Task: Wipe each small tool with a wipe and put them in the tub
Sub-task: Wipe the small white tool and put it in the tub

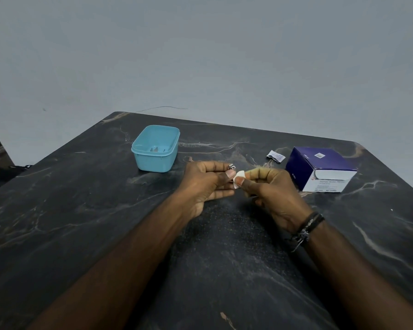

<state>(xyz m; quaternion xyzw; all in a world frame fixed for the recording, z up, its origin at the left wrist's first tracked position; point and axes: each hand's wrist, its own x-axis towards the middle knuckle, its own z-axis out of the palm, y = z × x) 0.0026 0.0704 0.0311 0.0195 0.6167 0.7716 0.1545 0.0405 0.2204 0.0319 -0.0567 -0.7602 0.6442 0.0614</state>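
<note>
Left hand [206,181] pinches a small metal tool [231,166] at its fingertips, right hand [271,186] pinches a white wipe [238,178] right against it, above the dark counter [81,210], blue tub [156,148] behind-left, purple box [320,169] right.

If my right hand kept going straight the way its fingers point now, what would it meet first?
Most likely the left hand and the small metal tool it pinches; the right hand points leftward with the wipe, already about touching.

Both hands — left hand [206,181], right hand [270,186] — fingers pinched, nearly touching.
</note>
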